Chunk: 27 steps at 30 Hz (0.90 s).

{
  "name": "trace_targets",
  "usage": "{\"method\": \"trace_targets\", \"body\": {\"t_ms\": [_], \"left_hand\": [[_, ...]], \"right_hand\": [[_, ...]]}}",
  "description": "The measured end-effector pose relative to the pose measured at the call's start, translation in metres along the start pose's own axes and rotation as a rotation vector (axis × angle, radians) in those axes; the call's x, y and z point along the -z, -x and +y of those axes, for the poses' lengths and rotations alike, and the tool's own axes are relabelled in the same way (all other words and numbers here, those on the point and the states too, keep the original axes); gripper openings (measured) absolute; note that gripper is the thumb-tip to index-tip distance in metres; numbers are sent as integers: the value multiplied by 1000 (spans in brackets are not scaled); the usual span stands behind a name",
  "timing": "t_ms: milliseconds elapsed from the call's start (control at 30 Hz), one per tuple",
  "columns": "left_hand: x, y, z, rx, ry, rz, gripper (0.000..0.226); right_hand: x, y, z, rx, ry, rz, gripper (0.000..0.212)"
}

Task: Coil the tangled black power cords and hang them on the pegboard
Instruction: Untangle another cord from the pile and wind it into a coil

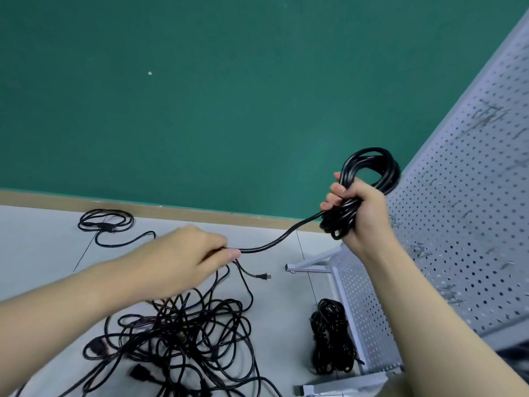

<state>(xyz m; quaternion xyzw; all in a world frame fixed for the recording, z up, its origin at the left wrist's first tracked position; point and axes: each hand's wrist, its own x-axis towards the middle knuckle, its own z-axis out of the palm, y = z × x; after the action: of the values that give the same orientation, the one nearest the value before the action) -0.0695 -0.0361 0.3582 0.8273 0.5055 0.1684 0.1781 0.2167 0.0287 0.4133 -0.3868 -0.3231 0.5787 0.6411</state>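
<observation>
Holding a nearly finished coil [369, 190] of black power cord up in the right hand [356, 213], fingers wrapped tight round the gathered loops so they cannot spring apart, arm raised close to the white pegboard [458, 196] standing at the right. Feeding the loose tail [274, 244] from the left hand [197, 255], pinched between thumb and fingertips, forearm stretched forward and lower, so the slack runs in a gentle curve up to the coil and, by the look of it, can be laid on as the next loop. Below, on the grey floor [43, 247], lying near and left: the tangled heap of cords [183, 333] not yet sorted, one plug end [263, 277] trailing out toward the hands. Just beside the pegboard's foot, an already bundled cord [332, 336], not hung. Farther left, a small loose loop [107, 224] by the green wall [200, 96]. Hooks on the pegboard too blurred to count
</observation>
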Motion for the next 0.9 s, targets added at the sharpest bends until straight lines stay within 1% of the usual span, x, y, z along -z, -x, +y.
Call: {"method": "trace_targets", "body": {"t_ms": [67, 133, 200, 267, 300, 400, 500, 567, 633, 667, 700, 800, 833, 867, 900], "left_hand": [[14, 1, -2, -141, 5, 89, 52], [25, -1, 3, -290, 36, 225, 43], [31, -3, 12, -362, 63, 347, 38], [33, -6, 18, -351, 118, 398, 35], [32, -7, 20, -332, 155, 399, 33], [31, -12, 28, -248, 314, 347, 27], [31, -18, 32, -172, 439, 273, 25], [30, -21, 33, -114, 507, 230, 31], [29, -25, 31, -50, 549, 237, 34], [29, -27, 30, -17, 537, 261, 37], [28, -30, 28, 17, 504, 298, 42], [27, -33, 24, 109, 417, 417, 61], [28, -32, 22, 131, 386, 432, 65], [28, -31, 22, 149, 345, 434, 68], [28, -30, 21, 164, 303, 435, 70]], "right_hand": [[-3, -1, 10, -14, 127, -26, 32], [-7, 0, 21, -50, 262, -87, 38], [-14, 5, 33, -88, 371, -161, 36], [-24, 11, 42, -141, 417, -236, 33], [-29, 15, 46, -176, 439, -268, 36], [-44, 26, 56, -293, 533, -368, 53], [-56, 36, 62, -358, 541, -538, 84], [-61, 40, 65, -419, 487, -591, 103], [-64, 42, 66, -488, 368, -611, 109], [-64, 42, 66, -520, 303, -624, 106], [-64, 43, 64, -550, 253, -654, 97], [-60, 44, 63, -589, 234, -745, 47], [-58, 45, 63, -622, 253, -746, 38], [-57, 45, 64, -666, 267, -749, 40], [-55, 45, 64, -713, 278, -756, 49]]}}
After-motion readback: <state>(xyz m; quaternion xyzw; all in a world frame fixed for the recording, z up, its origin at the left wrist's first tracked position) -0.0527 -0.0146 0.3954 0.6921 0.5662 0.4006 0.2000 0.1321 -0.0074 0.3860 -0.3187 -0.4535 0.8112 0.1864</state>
